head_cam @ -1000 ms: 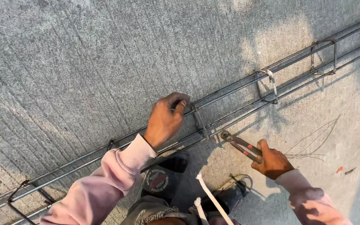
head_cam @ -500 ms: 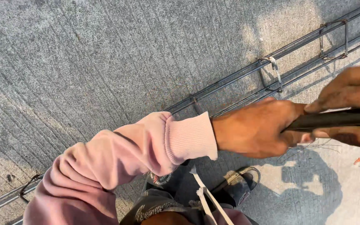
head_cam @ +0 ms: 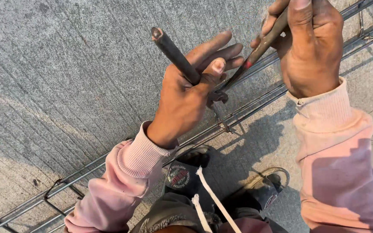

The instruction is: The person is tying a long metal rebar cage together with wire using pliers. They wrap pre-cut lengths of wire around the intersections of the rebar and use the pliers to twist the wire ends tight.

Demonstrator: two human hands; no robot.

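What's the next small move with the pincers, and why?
Probably lower the pincers back to the rebar cage. Both hands are raised above it: the left hand grips one handle near the head, the right hand the other, handles spread wide, with nothing clearly caught in the head. No tie shows on the bars directly beneath.

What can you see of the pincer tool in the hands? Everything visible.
The pincer tool is dark, worn metal with two long handles spread apart in a V. The left hand grips one handle, whose round end points up and left; the right hand grips the other, which shows a red mark. The head sits low between the hands, partly hidden by the left fingers, above the rebar cage.
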